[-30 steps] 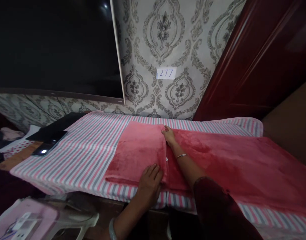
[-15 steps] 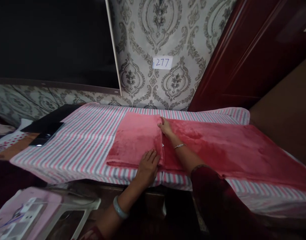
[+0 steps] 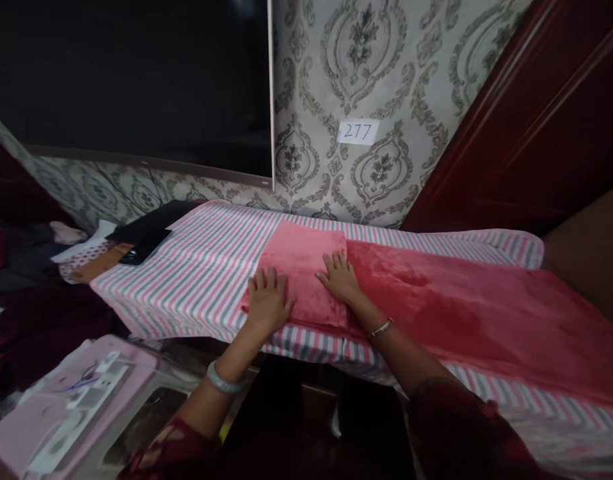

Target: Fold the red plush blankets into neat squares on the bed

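We wear dark red sleeves (image 3: 451, 413), the left pale-patterned, with a thick, pale bangle (image 3: 223, 383) on our left arm (image 3: 242, 345) and a slim, silvery bracelet (image 3: 383, 327) on our right.

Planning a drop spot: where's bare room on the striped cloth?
Widest: striped cloth between dark flat items and folded end of red blanket. Narrower: strip behind the blanket, along the patterned wall. Crowded: the folded end, left hand and right hand on it; rightward, blanket covers most of the cloth.

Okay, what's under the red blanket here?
A striped cloth shows along the front and back edges of the red blanket. Whatever lies beneath its middle is covered, so I can't tell.
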Tool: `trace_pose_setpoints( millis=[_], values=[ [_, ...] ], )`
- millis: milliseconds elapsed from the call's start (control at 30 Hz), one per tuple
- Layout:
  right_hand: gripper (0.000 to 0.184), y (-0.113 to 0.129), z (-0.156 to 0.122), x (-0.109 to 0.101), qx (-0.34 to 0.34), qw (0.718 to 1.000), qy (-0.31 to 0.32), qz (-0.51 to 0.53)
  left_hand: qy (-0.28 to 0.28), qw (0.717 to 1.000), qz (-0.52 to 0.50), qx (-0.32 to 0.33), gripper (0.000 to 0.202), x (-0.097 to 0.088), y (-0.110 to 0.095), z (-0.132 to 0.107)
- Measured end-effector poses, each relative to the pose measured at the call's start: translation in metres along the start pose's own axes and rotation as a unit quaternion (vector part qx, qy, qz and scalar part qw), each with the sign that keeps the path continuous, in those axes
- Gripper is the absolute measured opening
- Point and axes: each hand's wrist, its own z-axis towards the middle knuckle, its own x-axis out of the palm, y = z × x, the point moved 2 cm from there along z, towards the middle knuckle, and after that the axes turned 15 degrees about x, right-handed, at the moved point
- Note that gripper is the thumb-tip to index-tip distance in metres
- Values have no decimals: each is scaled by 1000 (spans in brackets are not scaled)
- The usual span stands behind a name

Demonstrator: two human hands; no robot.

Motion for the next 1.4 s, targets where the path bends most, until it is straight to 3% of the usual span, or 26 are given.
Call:
trace_pose_setpoints(
  millis=[167, 267, 367, 500, 633, 767, 867, 1267, 1400],
  values=[
    [68, -10, -8, 14, -1, 1000, -12, -19, 8, 999, 31, 7, 57, 27, 2, -26],
    [68, -9, -6, 12, -3, 1000, -3, -22, 15, 1000, 22, 9, 57, 27, 5, -27],
    [67, -3, -4, 3, 15, 999, 23, -29, 41, 999, -15, 10, 57, 15, 15, -11],
    [70, 11, -7, -10, 13, 999, 15, -30, 70, 996, -43, 32, 57, -1, 31, 33],
    [71, 20, -19, -5, -10, 1000, 12, -26, 112, 991, -32, 59, 66, 10, 38, 63],
    [69, 18, -28, 5, -18, 999, 0, -32, 125, 990, -4, 65, 70, 32, 40, 62],
    [69, 16, -27, 6, -19, 999, 0, -36, 129, 989, 10, 70, 71, 38, 42, 58],
    [72, 20, -23, 1, -13, 998, 22, -58, 128, 989, -7, 72, 69, 39, 52, 67],
    [72, 19, -20, -7, -14, 996, 58, -65, 89, 993, -76, 15, 68, 26, 73, 70]
  ],
)
